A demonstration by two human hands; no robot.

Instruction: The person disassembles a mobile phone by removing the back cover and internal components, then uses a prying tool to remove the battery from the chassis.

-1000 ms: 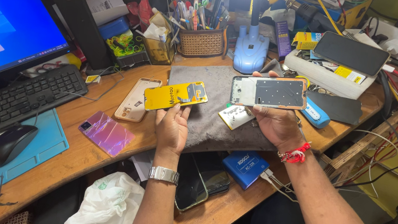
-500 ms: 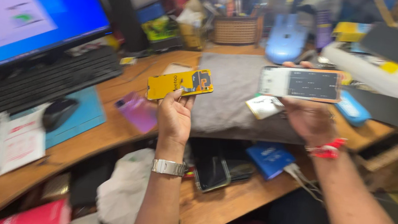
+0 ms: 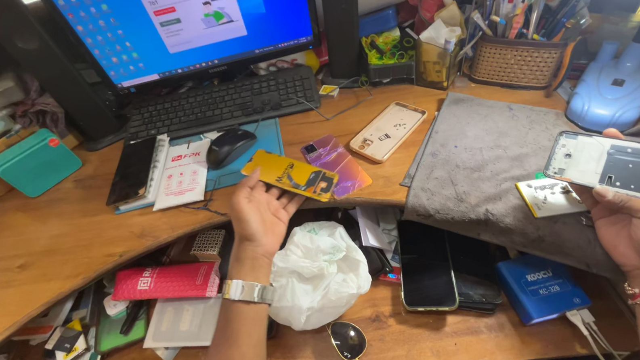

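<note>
My left hand (image 3: 260, 213) holds a flat yellow phone part (image 3: 290, 175) by its near edge, just above the desk beside a shiny purple phone back cover (image 3: 338, 162). My right hand (image 3: 639, 235) grips a grey phone frame (image 3: 632, 169) with a white patch at its left end, held level over the right side of a grey cloth mat (image 3: 493, 165). A small white and yellow battery (image 3: 550, 198) lies on the mat under that frame. A beige phone shell (image 3: 388, 131) rests left of the mat.
A monitor (image 3: 162, 6), black keyboard (image 3: 216, 102) and mouse (image 3: 230, 147) stand at the left. A white plastic bag (image 3: 317, 273), black phone (image 3: 425, 266), blue box (image 3: 542, 290) and sunglasses (image 3: 346, 339) lie on the lower shelf. A wicker pen basket (image 3: 516, 62) and blue lamp base (image 3: 617, 90) stand behind.
My view has swung left, bringing the monitor into sight. My left hand has carried the yellow part left and down, off the mat toward the purple cover. My right hand keeps the frame.
</note>
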